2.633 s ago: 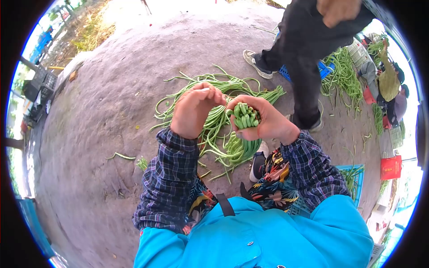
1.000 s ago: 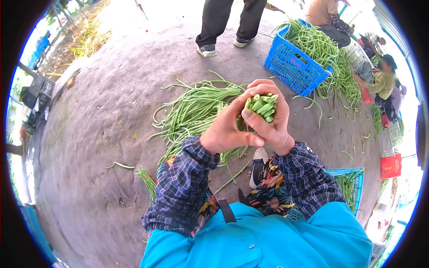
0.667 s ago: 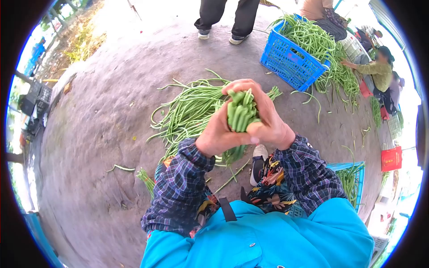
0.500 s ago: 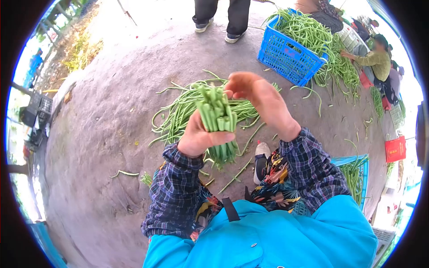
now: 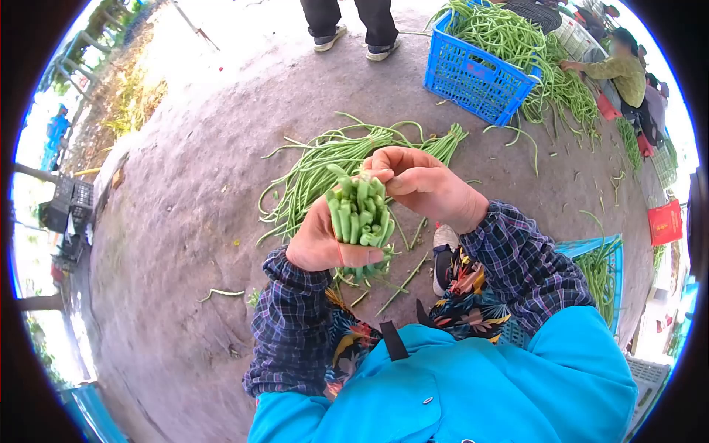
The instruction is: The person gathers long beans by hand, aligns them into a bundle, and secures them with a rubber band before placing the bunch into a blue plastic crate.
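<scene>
My left hand [image 5: 316, 238] wraps round a thick bunch of long green beans [image 5: 360, 215], thumb across its front, cut ends facing up towards me. At the far edge of this bunch, my right hand [image 5: 437, 190] has its thumb and fingers pinched together, fingertips close to the left fingers. What the pinch holds, if anything, I cannot tell. Beyond both hands, a loose heap of long green beans [image 5: 321, 173] lies on the ground, partly hidden behind them.
A blue crate [image 5: 473, 83] heaped with long beans stands at the back right, with more beans spilling beside it. Another person [image 5: 626, 77] sits farther right. Someone's legs [image 5: 378, 26] stand at the back. A light-blue crate [image 5: 617, 284] is by my right side.
My right hand has come down and closed from a loose curl into a pinch at the bunch. The bunch has tipped so its cut ends face me more.
</scene>
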A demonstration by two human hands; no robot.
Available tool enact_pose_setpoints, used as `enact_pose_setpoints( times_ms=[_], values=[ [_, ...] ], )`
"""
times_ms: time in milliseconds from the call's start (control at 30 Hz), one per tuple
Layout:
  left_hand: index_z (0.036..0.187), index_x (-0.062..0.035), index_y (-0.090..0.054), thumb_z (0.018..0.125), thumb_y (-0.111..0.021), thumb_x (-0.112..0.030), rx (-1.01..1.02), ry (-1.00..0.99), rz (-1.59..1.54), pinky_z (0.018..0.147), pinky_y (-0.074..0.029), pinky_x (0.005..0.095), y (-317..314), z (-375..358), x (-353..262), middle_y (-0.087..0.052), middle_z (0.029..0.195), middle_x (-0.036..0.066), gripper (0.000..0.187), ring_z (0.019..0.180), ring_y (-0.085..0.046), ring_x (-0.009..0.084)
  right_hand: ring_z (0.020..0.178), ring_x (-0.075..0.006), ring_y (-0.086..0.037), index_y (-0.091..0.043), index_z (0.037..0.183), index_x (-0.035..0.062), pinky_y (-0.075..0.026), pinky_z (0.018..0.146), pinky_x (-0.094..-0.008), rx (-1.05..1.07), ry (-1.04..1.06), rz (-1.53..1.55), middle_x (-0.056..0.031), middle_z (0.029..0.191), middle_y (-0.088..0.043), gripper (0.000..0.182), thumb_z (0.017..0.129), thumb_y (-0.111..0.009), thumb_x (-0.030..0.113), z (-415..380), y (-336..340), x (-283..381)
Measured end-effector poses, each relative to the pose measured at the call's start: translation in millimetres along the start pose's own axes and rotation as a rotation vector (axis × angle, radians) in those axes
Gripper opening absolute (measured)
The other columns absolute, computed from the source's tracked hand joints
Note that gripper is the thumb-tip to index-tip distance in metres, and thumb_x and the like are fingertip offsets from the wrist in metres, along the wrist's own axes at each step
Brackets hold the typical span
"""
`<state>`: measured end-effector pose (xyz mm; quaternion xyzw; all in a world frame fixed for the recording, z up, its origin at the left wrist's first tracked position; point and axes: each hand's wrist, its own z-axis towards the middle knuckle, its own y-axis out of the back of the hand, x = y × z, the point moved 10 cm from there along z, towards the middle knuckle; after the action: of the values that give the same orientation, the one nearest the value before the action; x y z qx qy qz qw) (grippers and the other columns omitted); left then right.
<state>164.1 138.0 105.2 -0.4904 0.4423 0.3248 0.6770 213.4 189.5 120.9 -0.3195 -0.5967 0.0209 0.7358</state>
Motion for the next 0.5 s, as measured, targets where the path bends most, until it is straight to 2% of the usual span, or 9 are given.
enact_pose_setpoints(
  times_ms=[33, 67, 100, 167, 200, 300, 333, 400, 500],
  values=[
    [0.131, -0.0066, -0.044, 0.058, -0.079, 0.003, -0.004, 0.001, -0.003, 0.081, -0.042, 0.0231, -0.2, -1.3, -1.1, -0.053, 0.104, -0.005, 0.082, 0.091, -0.050, 0.0059, 0.090, -0.0091, -0.052, -0.053, 0.085, 0.0066, -0.039, 0.086, -0.0249, 0.014, -0.017, 0.050, 0.0009, 0.090, -0.058, 0.008, 0.077, -0.054, 0.008, -0.7, -1.8, -0.1],
    [0.131, -0.0066, -0.043, 0.058, -0.078, 0.003, 0.051, 0.026, -0.009, 0.083, -0.041, 0.0234, -5.4, -3.4, -0.2, -0.052, 0.106, -0.005, 0.081, 0.094, -0.049, 0.0060, 0.085, -0.0094, -0.051, -0.052, 0.082, 0.0074, -0.039, 0.084, -0.0254, 0.025, -0.021, 0.023, 0.0011, 0.086, -0.056, 0.009, 0.074, -0.055, 0.011, -0.5, -3.4, 0.0],
    [0.131, -0.0067, -0.043, 0.059, -0.078, 0.003, 0.106, 0.051, -0.016, 0.085, -0.040, 0.0236, -11.4, -4.8, 0.6, -0.051, 0.108, -0.005, 0.081, 0.096, -0.048, 0.0061, 0.085, -0.0094, -0.051, -0.052, 0.082, 0.0074, -0.039, 0.084, -0.0254, 0.022, -0.022, 0.026, 0.0011, 0.086, -0.056, 0.009, 0.074, -0.055, 0.011, 0.1, -1.3, -1.6],
    [0.130, -0.0059, -0.043, 0.059, -0.077, 0.003, 0.079, 0.068, 0.009, 0.087, -0.040, 0.0245, -10.9, -6.4, -2.2, -0.052, 0.109, -0.004, 0.080, 0.098, -0.048, 0.0066, 0.084, -0.0132, -0.049, -0.048, 0.076, 0.0113, -0.038, 0.082, -0.0282, 0.062, -0.007, 0.042, 0.0000, 0.085, -0.052, 0.017, 0.068, -0.061, 0.018, 2.2, -1.1, -3.9],
    [0.129, -0.0056, -0.044, 0.059, -0.077, 0.004, 0.034, 0.056, 0.016, 0.089, -0.040, 0.0251, -4.8, -6.9, -4.9, -0.052, 0.111, -0.003, 0.079, 0.099, -0.048, 0.0069, 0.079, -0.0129, -0.049, -0.049, 0.076, 0.0116, -0.038, 0.074, -0.0266, 0.032, -0.014, 0.140, 0.0013, 0.077, -0.050, 0.016, 0.071, -0.062, 0.019, 4.5, 0.5, -2.8],
    [0.125, -0.0043, -0.046, 0.060, -0.077, 0.002, -0.011, 0.048, 0.014, 0.090, -0.040, 0.0262, 0.9, -13.2, -5.1, -0.053, 0.113, 0.000, 0.072, 0.101, -0.049, 0.0086, 0.070, -0.0120, -0.046, -0.049, 0.075, 0.0116, -0.036, 0.066, -0.0254, 0.021, -0.051, 0.129, 0.0029, 0.069, -0.047, 0.018, 0.075, -0.063, 0.022, 3.6, -1.4, -4.0],
    [0.122, -0.0038, -0.048, 0.061, -0.076, 0.000, 0.024, 0.063, 0.122, 0.088, -0.042, 0.0262, -5.3, -13.2, -3.1, -0.055, 0.110, 0.000, 0.067, 0.097, -0.050, 0.0090, 0.063, -0.0113, -0.042, -0.049, 0.073, 0.0106, -0.035, 0.062, -0.0255, -0.031, -0.035, 0.057, 0.0036, 0.064, -0.043, 0.019, 0.078, -0.062, 0.023, 3.5, -0.1, -1.7],
    [0.116, -0.0023, -0.052, 0.067, -0.073, -0.006, 0.108, 0.094, 0.435, 0.081, -0.045, 0.0257, -11.7, -11.8, 2.4, -0.059, 0.098, 0.000, 0.054, 0.087, -0.053, 0.0094, 0.063, -0.0114, -0.042, -0.050, 0.073, 0.0099, -0.035, 0.061, -0.0257, 0.009, -0.019, 0.054, 0.0033, 0.063, -0.043, 0.019, 0.078, -0.062, 0.023, 6.3, 1.6, 0.2],
    [0.122, -0.0032, -0.050, 0.063, -0.076, 0.000, 0.129, 0.228, 0.472, 0.086, -0.043, 0.0247, -7.9, -11.5, 15.1, -0.058, 0.104, -0.002, 0.065, 0.093, -0.052, 0.0069, 0.061, -0.0115, -0.043, -0.049, 0.068, 0.0085, -0.036, 0.061, -0.0262, 0.045, 0.013, 0.016, 0.0021, 0.060, -0.044, 0.021, 0.078, -0.061, 0.023, 1.9, -5.4, 6.1]
  ],
)
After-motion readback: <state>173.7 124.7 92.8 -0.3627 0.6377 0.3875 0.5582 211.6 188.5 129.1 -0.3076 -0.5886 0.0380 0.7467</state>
